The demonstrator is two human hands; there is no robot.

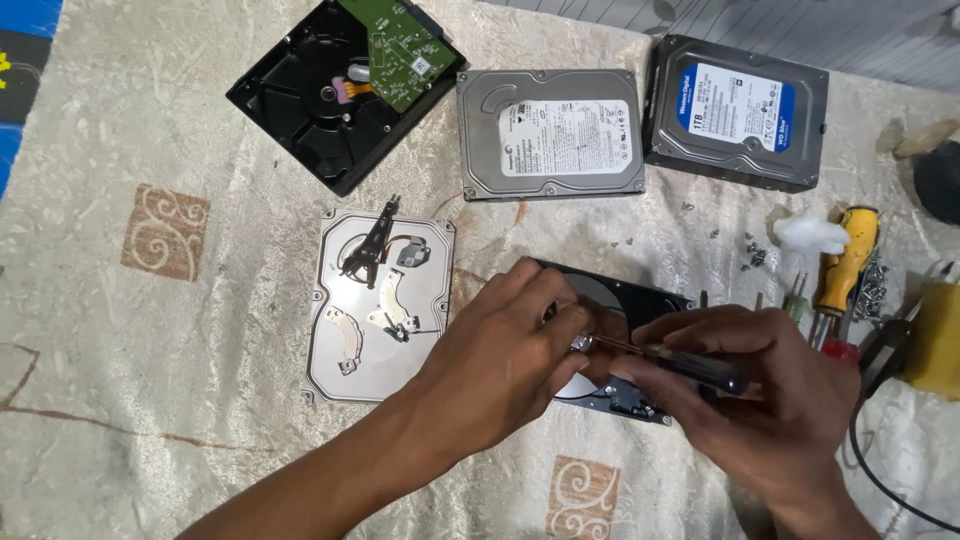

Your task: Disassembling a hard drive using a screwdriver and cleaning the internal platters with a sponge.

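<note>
- Open drive (pixel 640 300) lies near the middle of the cloth (pixel 150 400), just right of centre, mostly hidden under both hands; its shiny platter and dark frame show between and behind them.
- Right hand (pixel 760 390) is closed around a screwdriver (pixel 690 362), dark handle in the palm, thin shaft running left and low toward the drive's hub. Held nearly flat, it looks set so the tip can meet a small part at the centre.
- Left hand (pixel 510 350) comes in from the near left, wrist bent, fingers curled down on the drive; the fingertips pinch a small silvery part (pixel 581 343) right at the shaft's tip, seemingly to steady it.
- Lid (pixel 380 305), a silver plate left of the drive, lies flat and carries removed pieces: the black head arm and bright magnet brackets, probably parked there so they stay together.
- Yellow screwdrivers (pixel 850 265) and loose screws lie at the right, within reach of the right hand, beside a white wad (pixel 808 233).
- Farther off, three more drives sit in a row: a black shell (pixel 310 110) with a green board (pixel 400 45) at left, a grey drive (pixel 550 135) in the middle, and a blue-labelled drive (pixel 738 112) at right.
</note>
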